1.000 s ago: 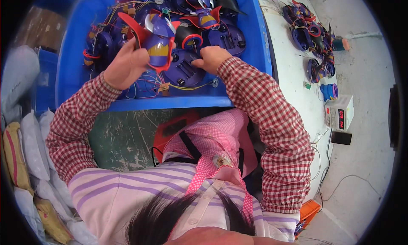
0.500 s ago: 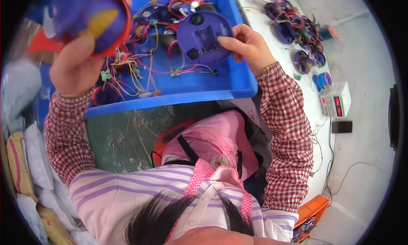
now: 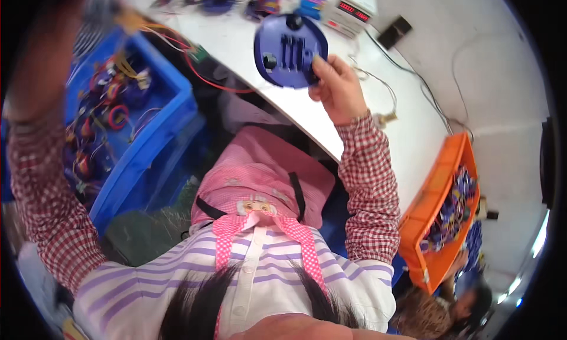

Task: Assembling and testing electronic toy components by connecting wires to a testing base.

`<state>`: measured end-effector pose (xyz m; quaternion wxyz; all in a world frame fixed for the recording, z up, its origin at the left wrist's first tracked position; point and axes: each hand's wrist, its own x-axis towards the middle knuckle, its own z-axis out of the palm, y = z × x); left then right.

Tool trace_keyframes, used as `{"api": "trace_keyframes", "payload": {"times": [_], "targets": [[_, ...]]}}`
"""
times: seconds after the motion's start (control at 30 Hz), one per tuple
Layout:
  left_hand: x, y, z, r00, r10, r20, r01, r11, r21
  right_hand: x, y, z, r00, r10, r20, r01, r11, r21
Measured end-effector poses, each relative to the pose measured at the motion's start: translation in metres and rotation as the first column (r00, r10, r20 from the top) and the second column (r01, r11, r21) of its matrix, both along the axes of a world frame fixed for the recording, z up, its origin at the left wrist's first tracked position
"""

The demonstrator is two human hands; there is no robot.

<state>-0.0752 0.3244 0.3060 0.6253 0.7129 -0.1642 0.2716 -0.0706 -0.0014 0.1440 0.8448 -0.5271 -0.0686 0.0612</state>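
Note:
My right hand pinches a round purple plastic base by its lower right edge. The base has a slotted battery compartment in its middle and two black round parts near its rim. It is held up above the white table. At the upper left, my left hand is raised over the blue bin and smeared by motion, so its fingers and anything in them cannot be made out. Wires and a small green circuit board lie between the bin and the table.
The blue bin holds several purple parts with tangled wires. A white power supply with red digits and a black box stand at the table's far side. To the right is an orange crate of parts, with another person beyond it.
The view has swung to the right. My right hand has carried the purple base from over the bin to above the table. The red and purple toy part in my left hand no longer shows.

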Motion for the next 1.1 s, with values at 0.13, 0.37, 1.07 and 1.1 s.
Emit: {"api": "trace_keyframes", "payload": {"times": [0.13,0.37,1.07,1.1], "targets": [[0.036,-0.113,-0.054,0.797,-0.525,-0.299,0.554,0.833,0.015,-0.069,-0.088,-0.048,0.886,-0.425,-0.187,0.39,0.9,-0.197],[0.06,-0.227,-0.201,0.437,-0.803,-0.405,0.738,0.577,-0.349,-0.1,-0.122,-0.116,0.748,-0.603,-0.277,0.533,0.794,-0.292],[0.165,-0.236,-0.304,0.56,-0.558,-0.613,0.582,0.791,-0.188,-0.093,-0.193,-0.12,0.457,-0.677,0.577,0.696,-0.133,-0.706],[0.152,-0.237,-0.307,0.712,-0.384,-0.588,0.385,0.914,-0.13,-0.082,-0.197,-0.115,0.495,-0.681,0.54,0.702,-0.053,-0.71]]}}
